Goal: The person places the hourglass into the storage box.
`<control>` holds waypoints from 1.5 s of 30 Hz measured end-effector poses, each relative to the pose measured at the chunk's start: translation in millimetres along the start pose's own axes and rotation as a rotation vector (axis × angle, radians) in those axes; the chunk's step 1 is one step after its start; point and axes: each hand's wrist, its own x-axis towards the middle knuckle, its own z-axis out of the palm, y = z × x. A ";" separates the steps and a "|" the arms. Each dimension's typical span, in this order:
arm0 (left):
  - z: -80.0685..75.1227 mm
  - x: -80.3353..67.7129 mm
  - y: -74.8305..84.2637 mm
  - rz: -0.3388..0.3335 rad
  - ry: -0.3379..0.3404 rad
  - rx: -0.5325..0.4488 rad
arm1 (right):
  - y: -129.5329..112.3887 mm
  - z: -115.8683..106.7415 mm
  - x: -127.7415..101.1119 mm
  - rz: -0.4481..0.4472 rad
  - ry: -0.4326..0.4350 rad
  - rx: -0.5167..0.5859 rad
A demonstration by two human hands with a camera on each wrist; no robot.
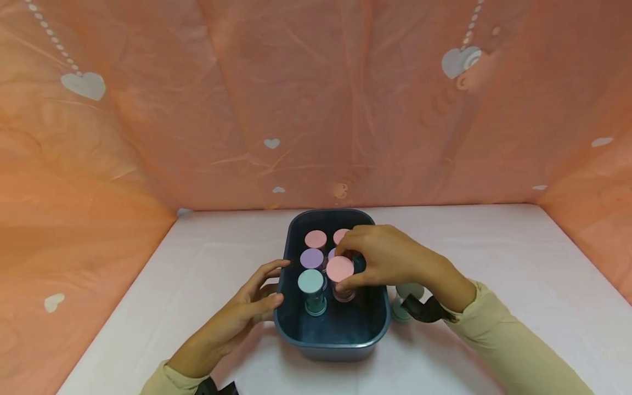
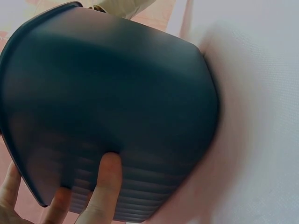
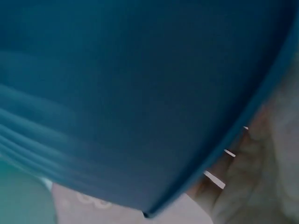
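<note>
A dark blue plastic bin (image 1: 336, 334) holds several upright sand timers with round pink, purple and pale green caps. My right hand (image 1: 390, 255) reaches over the bin's right rim. Its thumb and fingers pinch a pink sand timer (image 1: 340, 269) inside the bin. Just left of it stands a green sand timer (image 1: 311, 282); behind are a purple one (image 1: 312, 258) and a pink one (image 1: 315, 239). My left hand (image 1: 247, 307) touches the bin's left side, its extended fingers against the outer wall (image 2: 107, 93). In the right wrist view the bin wall (image 3: 117, 93) hides the held timer.
Another green sand timer (image 1: 402, 312) stands on the white tabletop (image 1: 494, 263), right of the bin and partly behind my right wrist. An orange-pink sheet with hearts (image 1: 316, 109) hangs at the back and along both sides.
</note>
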 end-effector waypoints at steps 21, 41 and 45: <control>0.4 -2.4 -0.6 0.017 0.006 0.011 | 2.0 10.4 17.1 -0.167 -0.246 0.013; 1.9 1.9 1.4 0.011 -0.015 0.014 | 2.8 10.3 12.4 -0.156 -0.215 0.011; 1.4 1.5 1.8 0.030 -0.022 0.012 | 2.3 9.4 13.7 -0.143 -0.220 0.017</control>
